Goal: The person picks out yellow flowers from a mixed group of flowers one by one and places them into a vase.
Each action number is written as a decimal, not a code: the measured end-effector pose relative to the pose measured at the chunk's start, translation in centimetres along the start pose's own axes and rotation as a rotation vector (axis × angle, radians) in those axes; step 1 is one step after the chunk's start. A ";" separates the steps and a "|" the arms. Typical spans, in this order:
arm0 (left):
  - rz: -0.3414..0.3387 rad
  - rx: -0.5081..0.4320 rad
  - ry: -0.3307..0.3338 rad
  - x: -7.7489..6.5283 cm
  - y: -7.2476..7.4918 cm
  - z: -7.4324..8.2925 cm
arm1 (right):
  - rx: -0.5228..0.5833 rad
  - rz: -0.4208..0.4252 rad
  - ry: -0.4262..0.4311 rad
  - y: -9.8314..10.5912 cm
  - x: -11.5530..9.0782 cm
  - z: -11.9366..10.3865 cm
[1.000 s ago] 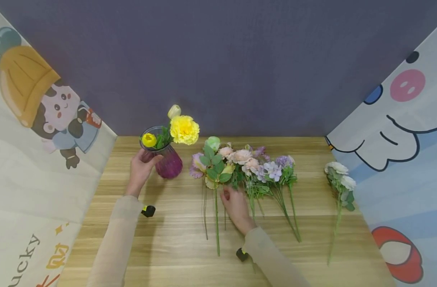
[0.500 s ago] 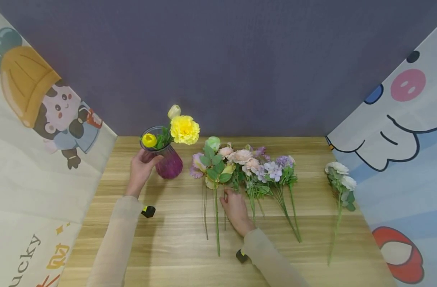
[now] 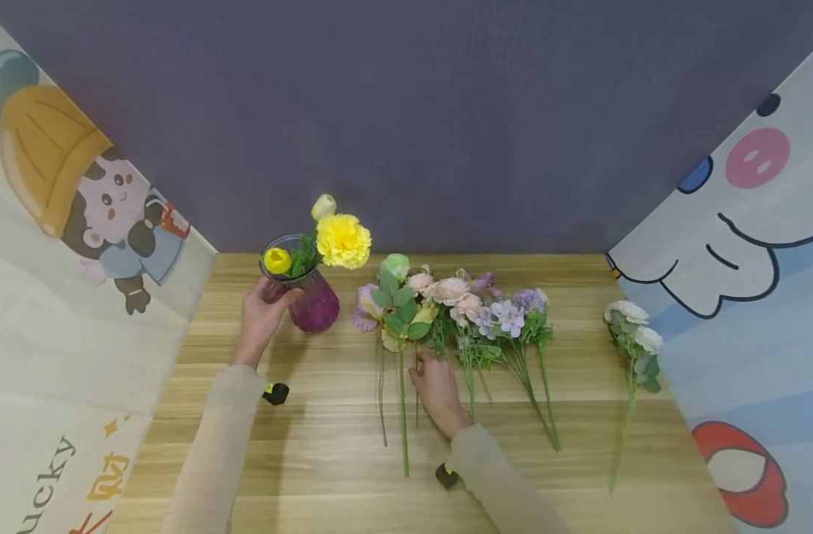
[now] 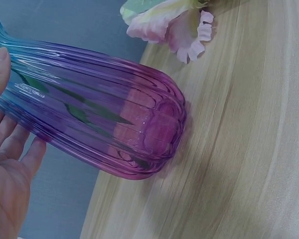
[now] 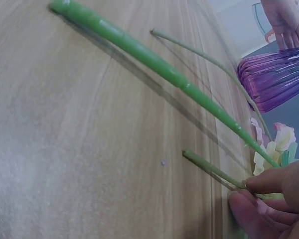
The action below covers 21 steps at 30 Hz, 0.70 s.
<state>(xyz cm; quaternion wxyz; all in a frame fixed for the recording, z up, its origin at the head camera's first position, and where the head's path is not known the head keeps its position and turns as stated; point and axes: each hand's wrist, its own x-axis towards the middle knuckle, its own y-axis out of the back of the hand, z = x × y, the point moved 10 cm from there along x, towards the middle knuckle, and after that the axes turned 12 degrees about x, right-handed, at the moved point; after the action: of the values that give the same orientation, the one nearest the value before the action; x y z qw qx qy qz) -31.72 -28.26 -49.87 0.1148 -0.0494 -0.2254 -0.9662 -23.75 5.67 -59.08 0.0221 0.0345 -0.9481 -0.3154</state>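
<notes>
My left hand point(image 3: 262, 315) grips the neck of a ribbed glass vase point(image 3: 315, 305), blue at the top and magenta at the base. In the left wrist view the vase point(image 4: 104, 104) has green stems and leaves inside. A yellow carnation point(image 3: 343, 241), a yellow bud point(image 3: 277, 260) and a cream tulip bud point(image 3: 323, 208) rise from its mouth. My right hand point(image 3: 438, 386) pinches a thin green stem point(image 5: 209, 167) between thumb and finger, low on the table. Its flower end is hidden among the bunch. Beside it lies a thicker green stem point(image 3: 403, 415) with leaves point(image 3: 395, 304).
Pink roses point(image 3: 449, 291), lilac flowers point(image 3: 509, 319) and a pink-purple bloom point(image 3: 369, 305) lie along the middle of the wooden table point(image 3: 340, 475). White roses point(image 3: 633, 326) lie at the right edge. A dark panel point(image 3: 420, 133) stands behind, with printed side panels left and right.
My right hand has shifted very slightly toward the front of the table, still at the thin stem. The left hand and the vase have not moved.
</notes>
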 end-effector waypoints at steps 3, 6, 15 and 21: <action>-0.006 -0.001 0.008 -0.1 0.0 0.4 | -0.002 0.006 0.006 0.1 0.0 -0.1; -0.022 -0.004 0.021 -0.6 0.2 1.5 | -0.001 0.008 0.006 0.2 -0.1 -0.1; -0.039 -0.011 0.047 -1.0 0.2 2.4 | 0.089 -0.008 -0.050 0.2 -0.1 0.4; -0.039 -0.007 0.047 -0.9 0.2 2.3 | 0.194 -0.015 -0.064 0.2 0.0 0.7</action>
<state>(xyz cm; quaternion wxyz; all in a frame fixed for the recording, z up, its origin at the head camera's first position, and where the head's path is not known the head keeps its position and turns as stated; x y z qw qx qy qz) -30.71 -27.19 -47.84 0.1011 -0.0226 -0.2203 -0.9699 -23.77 6.26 -59.56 -0.0142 0.0336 -0.9741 -0.2233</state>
